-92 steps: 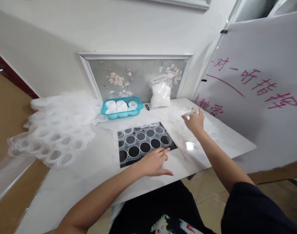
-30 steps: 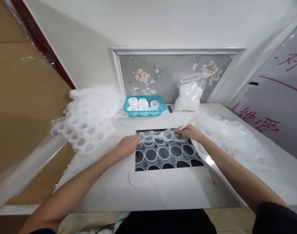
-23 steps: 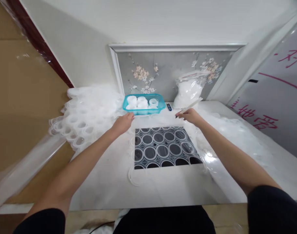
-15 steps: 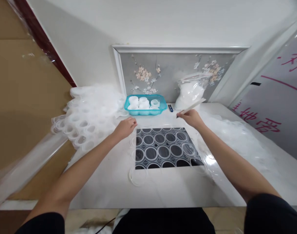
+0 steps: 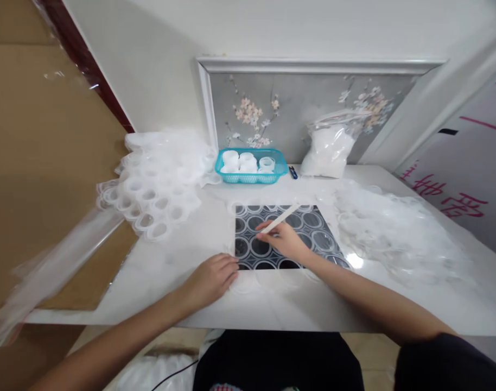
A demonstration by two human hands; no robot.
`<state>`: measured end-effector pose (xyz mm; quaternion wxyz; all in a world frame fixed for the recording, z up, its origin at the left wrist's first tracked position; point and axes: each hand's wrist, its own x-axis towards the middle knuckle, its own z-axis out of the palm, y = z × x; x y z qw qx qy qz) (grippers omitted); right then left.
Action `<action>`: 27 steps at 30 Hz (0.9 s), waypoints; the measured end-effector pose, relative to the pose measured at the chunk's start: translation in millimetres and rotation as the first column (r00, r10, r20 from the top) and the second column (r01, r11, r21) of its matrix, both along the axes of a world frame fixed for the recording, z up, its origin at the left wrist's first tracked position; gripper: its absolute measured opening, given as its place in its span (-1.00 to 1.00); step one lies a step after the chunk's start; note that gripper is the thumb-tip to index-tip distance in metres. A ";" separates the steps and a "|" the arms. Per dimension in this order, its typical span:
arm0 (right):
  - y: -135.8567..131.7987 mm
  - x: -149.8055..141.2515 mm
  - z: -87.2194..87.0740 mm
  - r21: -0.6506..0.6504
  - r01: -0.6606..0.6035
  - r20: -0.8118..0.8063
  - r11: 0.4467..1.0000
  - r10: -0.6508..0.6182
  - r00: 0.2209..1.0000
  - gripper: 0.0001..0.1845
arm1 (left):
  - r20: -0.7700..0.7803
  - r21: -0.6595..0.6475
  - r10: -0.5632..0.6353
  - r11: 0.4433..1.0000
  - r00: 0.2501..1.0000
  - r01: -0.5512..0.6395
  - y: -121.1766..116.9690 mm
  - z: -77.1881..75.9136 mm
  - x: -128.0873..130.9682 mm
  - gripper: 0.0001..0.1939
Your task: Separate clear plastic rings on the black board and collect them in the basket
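Observation:
A black sheet lies on the table beneath translucent white material patterned with rows of rings. Rings of that material stick out past the sheet's left and front edges. In my right hand is a slim white stick-like tool, pinched near its lower end and slanting up to the right. The hand is over the left-middle of the sheet; its fingers hide the tool's tip. My left hand rests palm down at the sheet's front left corner, fingers laid flat on the material and holding nothing.
Behind the sheet stands a turquoise basket with white rolls, beside small blue thread snips. A clear bag of white stuff leans at the back. Heaps of ringed white material lie left and right.
My right hand has come down and left with the white tool, from behind the sheet to over it. My left hand has moved toward me to the front left corner. The view has shifted slightly.

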<state>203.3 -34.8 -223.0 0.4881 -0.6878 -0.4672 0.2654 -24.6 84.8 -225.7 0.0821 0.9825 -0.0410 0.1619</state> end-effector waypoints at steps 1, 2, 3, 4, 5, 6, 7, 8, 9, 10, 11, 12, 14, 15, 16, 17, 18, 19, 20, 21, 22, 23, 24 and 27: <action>4.7 -12.6 -0.3 0.009 -0.038 -0.015 0.999 0.038 0.999 -0.79 | 0.025 0.068 -0.004 0.998 1.000 0.002 -7.5 -4.5 -3.9 -0.74; 8.4 -23.0 -1.0 0.016 -0.073 -0.019 0.997 0.073 0.997 -0.81 | 0.048 0.129 -0.001 0.992 0.999 -0.005 -13.2 -8.7 -7.0 -0.72; 11.1 -31.3 -2.2 0.022 -0.100 -0.017 0.995 0.101 0.995 -0.83 | 0.064 0.176 0.005 0.984 0.998 -0.017 -17.1 -12.4 -9.3 -0.71; 13.0 -37.5 -3.7 0.026 -0.119 -0.017 0.993 0.120 0.993 -0.83 | 0.075 0.206 0.013 0.978 0.997 -0.029 -19.4 -15.3 -11.0 -0.71; 14.2 -41.8 -5.6 0.026 -0.128 -0.022 0.991 0.129 0.991 -0.82 | 0.080 0.219 0.020 0.975 0.997 -0.037 -20.3 -17.4 -12.0 -0.71; 14.7 -44.5 -7.5 0.025 -0.126 -0.032 0.992 0.127 0.991 -0.82 | 0.077 0.221 0.026 0.974 0.997 -0.043 -20.5 -18.8 -12.6 -0.72; 14.8 -46.1 -9.4 0.024 -0.118 -0.043 0.993 0.119 0.992 -0.82 | 0.069 0.218 0.027 0.975 0.997 -0.042 -20.1 -19.4 -12.8 -0.72; 14.6 -47.0 -11.1 0.022 -0.111 -0.049 0.994 0.112 0.993 -0.81 | 0.061 0.213 0.024 0.976 0.998 -0.037 -19.7 -19.5 -12.8 -0.73; 14.2 -47.3 -12.5 0.020 -0.107 -0.049 0.994 0.107 0.993 -0.81 | 0.052 0.204 0.024 0.978 0.998 -0.034 -19.4 -19.2 -12.8 -0.73; 13.7 -47.5 -13.5 0.018 -0.106 -0.044 0.994 0.107 0.993 -0.82 | 0.043 0.193 0.025 0.981 0.999 -0.033 -19.2 -18.8 -12.7 -0.73; 13.4 -47.6 -14.1 0.017 -0.105 -0.040 0.994 0.106 0.994 -0.82 | 0.035 0.183 0.025 0.983 0.999 -0.031 -19.2 -18.3 -12.6 -0.73; 13.1 -47.6 -14.3 0.015 -0.106 -0.037 0.994 0.106 0.994 -0.82 | 0.027 0.173 0.026 0.984 0.999 -0.031 -19.4 -17.9 -12.6 -0.73; 13.4 -47.4 -13.7 0.019 -0.105 -0.035 0.994 0.105 0.994 -0.83 | 0.017 0.153 0.031 0.988 0.999 -0.033 -19.9 -17.3 -12.9 -0.73; 13.7 -47.1 -13.1 0.020 -0.105 -0.034 0.994 0.106 0.994 -0.83 | 0.011 0.143 0.030 0.989 0.999 -0.032 -20.0 -17.1 -13.1 -0.73; 14.0 -46.8 -12.4 0.022 -0.105 -0.033 0.994 0.106 0.994 -0.83 | 0.002 0.132 0.029 0.991 1.000 -0.029 -20.1 -16.8 -13.4 -0.73; 14.0 -46.5 -11.7 0.023 -0.105 -0.029 0.994 0.106 0.994 -0.83 | -0.009 0.119 0.029 0.993 1.000 -0.028 -20.1 -16.3 -13.7 -0.73; 13.6 -46.4 -11.3 0.024 -0.107 -0.018 0.994 0.107 0.994 -0.83 | -0.020 0.101 0.031 0.994 0.999 -0.028 -20.1 -15.6 -14.0 -0.73; 12.4 -46.7 -11.3 0.024 -0.111 0.008 0.994 0.110 0.994 -0.84 | -0.031 0.079 0.032 0.996 0.999 -0.030 -20.1 -14.7 -14.1 -0.73; 10.4 -47.5 -12.0 0.031 -0.117 0.054 0.993 0.115 0.992 -0.85 | -0.045 0.052 0.037 0.998 0.998 -0.035 -20.1 -13.5 -14.0 -0.74; 7.7 -48.8 -13.4 0.046 -0.126 0.124 0.991 0.120 0.985 -0.86 | -0.057 0.022 0.043 0.999 0.997 -0.042 -20.2 -12.2 -13.7 -0.74; 4.6 -50.4 -15.5 0.066 -0.143 0.215 0.988 0.126 0.969 -0.87 | -0.069 -0.012 0.049 0.999 0.996 -0.050 -20.4 -10.8 -13.3 -0.75; 1.7 -52.0 -18.1 0.088 -0.169 0.317 0.982 0.133 0.939 -0.86 | -0.076 -0.048 0.052 0.997 0.996 -0.056 -20.7 -9.4 -12.9 -0.76; -0.5 -52.9 -20.6 0.108 -0.204 0.419 0.973 0.141 0.897 -0.85 | -0.082 -0.083 0.053 0.995 0.995 -0.060 -21.1 -8.2 -12.4 -0.77; 4.0 -44.5 -22.8 0.124 -0.338 0.662 0.933 0.177 0.729 -0.79 | -0.089 -0.162 0.051 0.985 0.995 -0.065 -22.7 -5.9 -12.5 -0.78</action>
